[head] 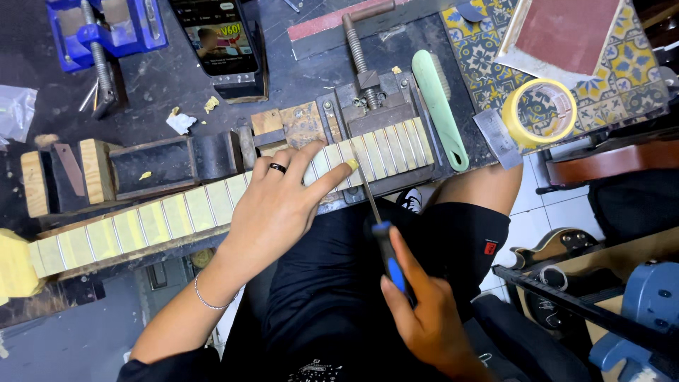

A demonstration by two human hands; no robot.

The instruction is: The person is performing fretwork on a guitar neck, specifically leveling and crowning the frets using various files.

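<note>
On the dark workbench [177,78], left hand [276,205] lies flat on the guitar neck [177,212], right hand [424,318] grips a file [378,226].

Phone [221,39], tape roll [540,112], green brush [438,106].

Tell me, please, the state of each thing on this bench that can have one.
guitar neck: clamped in the vise, frets taped.
vise: shut on the neck.
left hand: pressed flat on the neck.
right hand: closed on the file.
file: tip on a fret.
phone: screen lit.
</note>
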